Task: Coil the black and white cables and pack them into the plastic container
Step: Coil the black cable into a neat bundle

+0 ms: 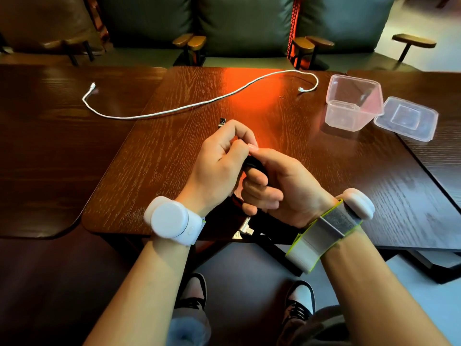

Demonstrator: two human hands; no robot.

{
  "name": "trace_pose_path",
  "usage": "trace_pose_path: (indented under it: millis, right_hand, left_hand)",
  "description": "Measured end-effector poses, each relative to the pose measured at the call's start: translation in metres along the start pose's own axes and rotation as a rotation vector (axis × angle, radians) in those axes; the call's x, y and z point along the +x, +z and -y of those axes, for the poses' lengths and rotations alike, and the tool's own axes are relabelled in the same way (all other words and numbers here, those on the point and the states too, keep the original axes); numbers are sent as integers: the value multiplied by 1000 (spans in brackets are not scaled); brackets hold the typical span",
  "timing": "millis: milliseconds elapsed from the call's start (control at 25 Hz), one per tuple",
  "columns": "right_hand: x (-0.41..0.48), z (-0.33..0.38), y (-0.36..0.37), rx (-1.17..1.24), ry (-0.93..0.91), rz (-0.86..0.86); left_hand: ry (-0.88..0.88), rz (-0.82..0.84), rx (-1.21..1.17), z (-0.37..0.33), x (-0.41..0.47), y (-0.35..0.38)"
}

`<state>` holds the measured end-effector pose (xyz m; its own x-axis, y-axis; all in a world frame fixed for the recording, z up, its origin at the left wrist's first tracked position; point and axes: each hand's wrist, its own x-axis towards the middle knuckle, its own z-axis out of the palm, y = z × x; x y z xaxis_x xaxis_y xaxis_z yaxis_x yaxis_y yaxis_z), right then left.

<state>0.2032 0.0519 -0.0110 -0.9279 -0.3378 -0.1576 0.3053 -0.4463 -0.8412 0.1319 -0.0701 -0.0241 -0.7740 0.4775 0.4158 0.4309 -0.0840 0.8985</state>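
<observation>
left hand (219, 166), right hand (283, 187) gripping black cable (255, 162)

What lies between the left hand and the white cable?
Head view: only the black cable's plug, sticking out of the left hand; otherwise bare table up to the white cable.

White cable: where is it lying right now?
In the head view the white cable lies uncoiled across the far side of the table, its right end curling near the open plastic container.
</observation>
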Motion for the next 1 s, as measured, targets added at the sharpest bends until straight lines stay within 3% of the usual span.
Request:
trace_pose_path:
  millis: [160,280,440,680,1000]
  right_hand:
    - [-3,3,-4,44,57,158]
    - [-4,3,-4,138,85,257]
    - [-2,1,-1,287,67,216]
    - [-2,2,1,529,-54,160]
    - [-2,0,1,557,-30,205]
  left_hand:
    - [19,-47,-15,0,0,4]
    - [137,-93,125,1,0,6]
    - [91,-139,164,8,3,6]
    - [-103,-49,51,14,0,11]
    - [-126,-14,90,6,-2,11]
